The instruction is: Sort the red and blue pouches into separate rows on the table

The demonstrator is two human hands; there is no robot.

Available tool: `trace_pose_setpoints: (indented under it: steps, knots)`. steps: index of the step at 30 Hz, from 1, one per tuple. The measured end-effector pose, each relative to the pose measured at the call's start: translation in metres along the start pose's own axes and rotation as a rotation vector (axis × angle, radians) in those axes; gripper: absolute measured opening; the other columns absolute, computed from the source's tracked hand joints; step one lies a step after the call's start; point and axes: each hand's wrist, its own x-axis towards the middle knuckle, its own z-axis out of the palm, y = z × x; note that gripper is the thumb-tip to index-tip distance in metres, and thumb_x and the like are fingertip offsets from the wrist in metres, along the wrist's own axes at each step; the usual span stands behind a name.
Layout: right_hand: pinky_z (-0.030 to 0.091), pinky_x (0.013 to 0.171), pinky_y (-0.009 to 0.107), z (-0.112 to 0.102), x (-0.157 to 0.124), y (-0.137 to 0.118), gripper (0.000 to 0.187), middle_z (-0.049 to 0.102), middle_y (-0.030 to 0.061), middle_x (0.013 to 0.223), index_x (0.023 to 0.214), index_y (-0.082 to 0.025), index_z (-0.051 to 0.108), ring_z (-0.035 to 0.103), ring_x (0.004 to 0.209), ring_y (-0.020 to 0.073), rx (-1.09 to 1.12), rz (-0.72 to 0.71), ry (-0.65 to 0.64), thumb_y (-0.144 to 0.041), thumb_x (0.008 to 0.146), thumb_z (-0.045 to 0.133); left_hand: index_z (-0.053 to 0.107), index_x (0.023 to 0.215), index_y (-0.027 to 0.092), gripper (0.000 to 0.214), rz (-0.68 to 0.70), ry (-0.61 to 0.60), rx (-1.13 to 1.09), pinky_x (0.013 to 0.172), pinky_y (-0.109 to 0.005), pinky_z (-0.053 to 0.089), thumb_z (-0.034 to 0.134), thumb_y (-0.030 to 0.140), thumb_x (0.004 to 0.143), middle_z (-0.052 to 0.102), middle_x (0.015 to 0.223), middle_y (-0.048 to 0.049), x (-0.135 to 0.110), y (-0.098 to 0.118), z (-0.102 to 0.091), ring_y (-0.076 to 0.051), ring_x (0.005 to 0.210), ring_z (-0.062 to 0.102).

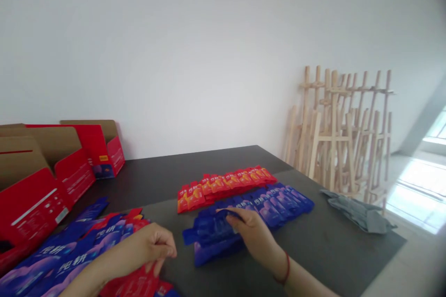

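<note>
My right hand [256,232], with a red cord at its wrist, pinches the edge of a dark blue pouch [212,228] between thumb and fingers. That pouch lies over the near end of a row of overlapping blue pouches [275,206]. Behind it runs a row of red pouches [226,183] with orange pictures. At the lower left, my left hand [156,246] is closed, its fingers curled above a red pouch [135,284]. Whatever its fingertips may grip is hidden. Under and beside that hand spreads a heap of blue pouches [73,260] mixed with red ones.
Open red cardboard boxes [75,174] with brown insides line the table's left side. A crumpled grey plastic bag [362,211] lies on the right edge of the dark table [160,171]. Several wooden easels [334,139] stand beyond it, near the white wall.
</note>
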Motion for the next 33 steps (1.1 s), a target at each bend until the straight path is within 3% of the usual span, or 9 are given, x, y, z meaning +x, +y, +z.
trace_pose_setpoints:
  steps: [3,5,8,14,22,26,28,30,33]
  knots:
    - [0.049,0.094,0.035,-0.052,-0.003,0.015,0.038,0.070,0.0060,0.112,0.120,-0.022,0.064,0.064,0.104,0.0201,-0.364,-0.246,0.056,-0.018,0.090,0.042,0.063,0.076,0.017,0.036,-0.041,0.145,0.033,0.044,-0.020,0.028,0.055,0.052,0.071,0.057,0.047,0.0019,0.009,-0.001,-0.001,-0.010,0.040,0.041]
    - [0.047,0.099,0.036,-0.083,-0.003,0.034,0.044,0.064,0.0088,0.124,0.125,-0.020,0.060,0.060,0.113,0.0199,-0.671,-0.431,0.020,-0.009,0.088,0.038,0.062,0.076,0.016,0.037,-0.054,0.215,0.044,0.045,-0.021,0.029,0.052,0.051,0.069,0.057,0.048,0.0021,0.014,0.001,-0.001,-0.011,0.042,0.042]
    - [0.049,0.097,0.038,-0.109,-0.004,0.068,0.045,0.063,0.0100,0.125,0.124,-0.019,0.059,0.060,0.113,0.0203,-1.001,-0.530,-0.062,-0.005,0.088,0.038,0.063,0.080,0.016,0.037,-0.052,0.289,0.105,0.051,-0.023,0.034,0.048,0.049,0.070,0.059,0.055,0.0011,0.016,0.002,-0.001,-0.013,0.050,0.050]
    - [0.046,0.100,0.048,-0.098,-0.023,0.110,0.045,0.055,0.0154,0.134,0.130,-0.013,0.053,0.052,0.123,0.0297,-1.216,-0.498,-0.161,-0.023,0.086,0.056,0.065,0.081,0.017,0.030,-0.006,0.323,0.304,0.064,-0.024,0.040,0.045,0.038,0.074,0.068,0.073,-0.0014,0.010,-0.001,-0.003,-0.017,0.071,0.061]
    - [0.041,0.105,0.051,-0.091,-0.028,0.102,0.057,0.049,0.0171,0.139,0.136,-0.013,0.046,0.044,0.129,0.0305,-1.168,-0.458,-0.113,-0.034,0.085,0.061,0.065,0.097,0.018,0.030,0.030,0.172,0.196,0.074,-0.024,0.044,0.052,0.037,0.078,0.071,0.089,-0.0022,-0.002,0.012,0.000,-0.018,0.085,0.065]
    - [0.036,0.109,0.048,-0.058,-0.043,0.066,0.066,0.042,0.0143,0.145,0.145,-0.015,0.033,0.038,0.134,0.0277,-1.056,-0.551,-0.213,-0.032,0.087,0.058,0.064,0.098,0.017,0.029,0.034,0.187,0.167,0.075,-0.025,0.045,0.052,0.037,0.079,0.072,0.090,-0.0030,0.000,0.013,0.002,-0.019,0.085,0.065]
    - [0.038,0.109,0.042,-0.021,-0.056,0.050,0.067,0.043,0.0130,0.145,0.145,-0.014,0.032,0.039,0.133,0.0257,-0.941,-0.675,-0.356,-0.034,0.087,0.057,0.065,0.096,0.017,0.028,0.060,0.168,0.148,0.075,-0.025,0.045,0.053,0.035,0.080,0.072,0.088,-0.0033,0.004,0.008,0.003,-0.018,0.084,0.065]
    - [0.040,0.107,0.034,0.023,-0.070,0.043,0.051,0.053,0.0084,0.137,0.140,-0.017,0.040,0.047,0.128,0.0196,-0.822,-0.849,-0.464,-0.024,0.091,0.050,0.065,0.096,0.016,0.027,0.085,0.144,0.120,0.074,-0.025,0.045,0.054,0.034,0.080,0.072,0.088,-0.0039,0.008,0.002,0.006,-0.018,0.083,0.065]
    - [0.051,0.094,0.028,0.085,-0.082,0.053,0.032,0.065,0.0084,0.123,0.124,-0.013,0.055,0.061,0.113,0.0188,-0.796,-0.975,-0.358,-0.016,0.095,0.043,0.065,0.097,0.015,0.027,0.096,0.119,0.099,0.075,-0.025,0.046,0.055,0.033,0.080,0.072,0.088,-0.0048,0.010,-0.004,0.009,-0.018,0.083,0.065]
